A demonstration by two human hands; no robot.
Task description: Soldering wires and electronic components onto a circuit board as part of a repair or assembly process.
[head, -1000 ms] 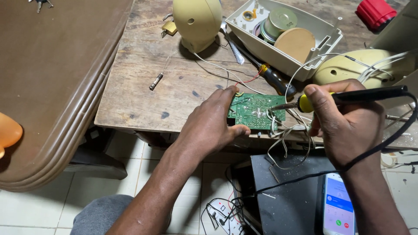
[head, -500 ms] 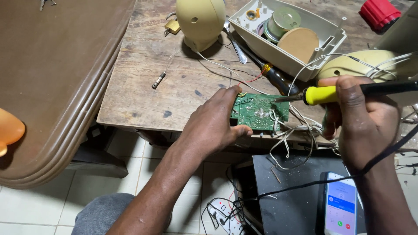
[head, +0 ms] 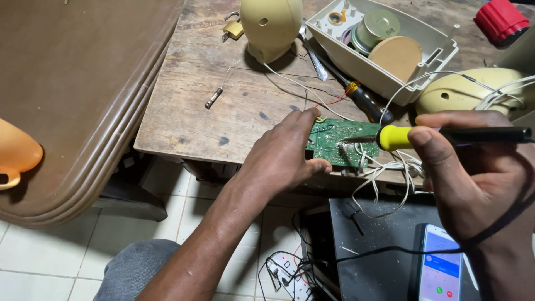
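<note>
Now, the right hand (head: 473, 173), clasping a yellow-handled soldering iron (head: 446, 135), has swung its tip down onto the green circuit board (head: 337, 142) that the left hand (head: 281, 153) pinches at the wooden bench's (head: 189, 111) edge, beyond which lies an open cream casing (head: 390, 50).

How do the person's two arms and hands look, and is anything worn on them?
Both are bare: the left hand and the right hand show no gloves, rings, or watch. No sleeves reach the forearms. Grey trousers cover the knee below.
</note>
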